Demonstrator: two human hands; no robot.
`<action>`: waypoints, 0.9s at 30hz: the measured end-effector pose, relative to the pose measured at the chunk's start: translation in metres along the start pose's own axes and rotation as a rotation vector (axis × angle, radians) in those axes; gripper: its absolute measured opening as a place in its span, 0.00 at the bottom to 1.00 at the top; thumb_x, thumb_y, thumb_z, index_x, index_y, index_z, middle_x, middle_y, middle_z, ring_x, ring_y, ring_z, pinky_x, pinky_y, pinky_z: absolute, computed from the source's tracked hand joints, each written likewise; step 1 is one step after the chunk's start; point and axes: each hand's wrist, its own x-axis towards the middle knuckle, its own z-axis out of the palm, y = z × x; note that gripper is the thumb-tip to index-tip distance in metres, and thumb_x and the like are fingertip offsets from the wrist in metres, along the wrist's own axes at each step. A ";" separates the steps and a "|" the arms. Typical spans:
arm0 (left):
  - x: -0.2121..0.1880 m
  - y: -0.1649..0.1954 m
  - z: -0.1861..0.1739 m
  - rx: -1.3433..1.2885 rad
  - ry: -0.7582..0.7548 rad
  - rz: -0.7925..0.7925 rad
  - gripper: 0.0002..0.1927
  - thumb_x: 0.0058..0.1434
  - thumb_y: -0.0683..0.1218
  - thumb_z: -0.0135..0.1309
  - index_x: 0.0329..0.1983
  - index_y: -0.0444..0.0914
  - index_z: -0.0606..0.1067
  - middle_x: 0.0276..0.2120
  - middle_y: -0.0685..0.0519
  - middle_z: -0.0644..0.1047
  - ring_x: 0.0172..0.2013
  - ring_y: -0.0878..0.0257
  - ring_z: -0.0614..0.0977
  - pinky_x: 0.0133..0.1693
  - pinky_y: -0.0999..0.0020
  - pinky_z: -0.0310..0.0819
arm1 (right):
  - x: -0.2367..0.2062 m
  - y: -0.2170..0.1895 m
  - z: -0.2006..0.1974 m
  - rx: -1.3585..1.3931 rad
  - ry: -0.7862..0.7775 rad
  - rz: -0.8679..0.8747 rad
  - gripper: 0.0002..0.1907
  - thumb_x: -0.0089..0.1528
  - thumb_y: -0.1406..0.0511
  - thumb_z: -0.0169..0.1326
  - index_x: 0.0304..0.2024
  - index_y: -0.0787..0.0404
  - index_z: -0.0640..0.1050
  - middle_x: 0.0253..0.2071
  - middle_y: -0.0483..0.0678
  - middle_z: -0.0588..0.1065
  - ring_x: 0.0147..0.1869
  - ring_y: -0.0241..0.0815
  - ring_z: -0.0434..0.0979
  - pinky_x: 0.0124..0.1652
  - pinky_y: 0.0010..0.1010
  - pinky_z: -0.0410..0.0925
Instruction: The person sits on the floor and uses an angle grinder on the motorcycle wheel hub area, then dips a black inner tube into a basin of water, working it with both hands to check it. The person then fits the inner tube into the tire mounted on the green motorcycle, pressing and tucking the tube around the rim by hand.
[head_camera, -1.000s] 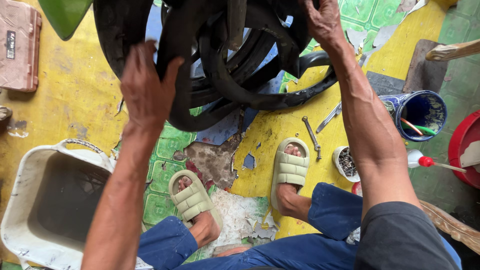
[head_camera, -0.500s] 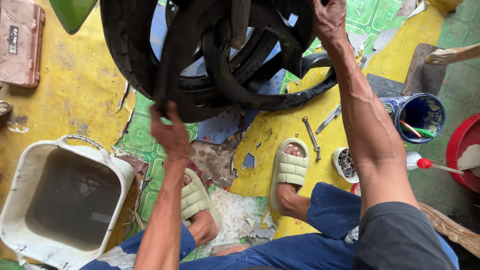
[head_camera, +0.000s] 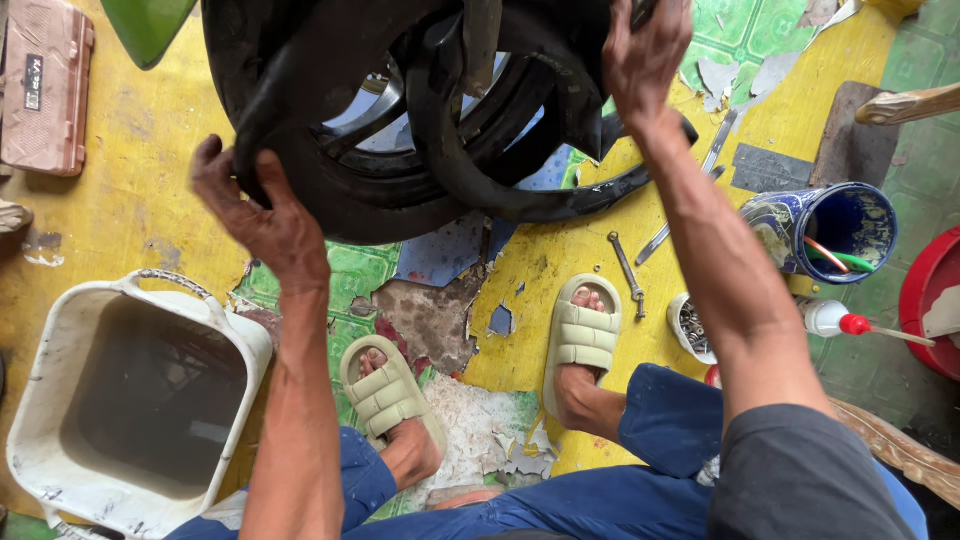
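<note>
A black motorcycle tire (head_camera: 330, 205) on its spoked wheel hangs over the yellow floor at the top of the head view. A black inner tube (head_camera: 470, 185) loops out of it and trails to the right. My left hand (head_camera: 250, 205) curls around the tire's lower left edge. My right hand (head_camera: 645, 55) grips the black rubber at the wheel's upper right, and its fingertips are hidden behind it. My feet in pale green sandals (head_camera: 580, 335) rest on the floor below.
A white tub of murky water (head_camera: 235, 335) stands at the lower left. A wrench (head_camera: 628, 272), a small bowl of bits (head_camera: 688, 325), a blue can of tools (head_camera: 790, 235), a red-capped squeeze bottle (head_camera: 830, 318) and a red basin (head_camera: 925, 300) lie right. A pink case (head_camera: 45, 90) lies top left.
My left hand let go of the tire's upper part, dropped toward the floor, then moved left and up to grip the lower left edge. My right hand kept its hold.
</note>
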 end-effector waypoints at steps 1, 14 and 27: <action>-0.003 -0.004 0.006 -0.149 -0.009 -0.069 0.12 0.81 0.44 0.54 0.59 0.34 0.67 0.61 0.49 0.68 0.60 0.64 0.71 0.64 0.69 0.65 | -0.013 -0.014 -0.001 0.255 -0.053 0.223 0.12 0.76 0.62 0.56 0.47 0.63 0.69 0.24 0.48 0.71 0.24 0.46 0.71 0.28 0.39 0.64; 0.034 -0.001 0.034 -0.031 0.031 0.021 0.14 0.81 0.41 0.55 0.65 0.32 0.68 0.63 0.46 0.73 0.63 0.57 0.75 0.67 0.66 0.67 | -0.110 -0.069 0.047 -0.249 -0.839 -0.470 0.30 0.61 0.59 0.60 0.66 0.58 0.73 0.71 0.52 0.61 0.77 0.53 0.52 0.62 0.57 0.55; 0.065 0.033 0.025 0.275 -0.130 0.351 0.08 0.78 0.38 0.58 0.55 0.32 0.73 0.50 0.43 0.67 0.50 0.48 0.74 0.52 0.55 0.72 | -0.203 -0.118 0.016 0.378 -1.182 -0.193 0.22 0.58 0.67 0.51 0.55 0.68 0.73 0.53 0.60 0.72 0.54 0.59 0.74 0.51 0.45 0.69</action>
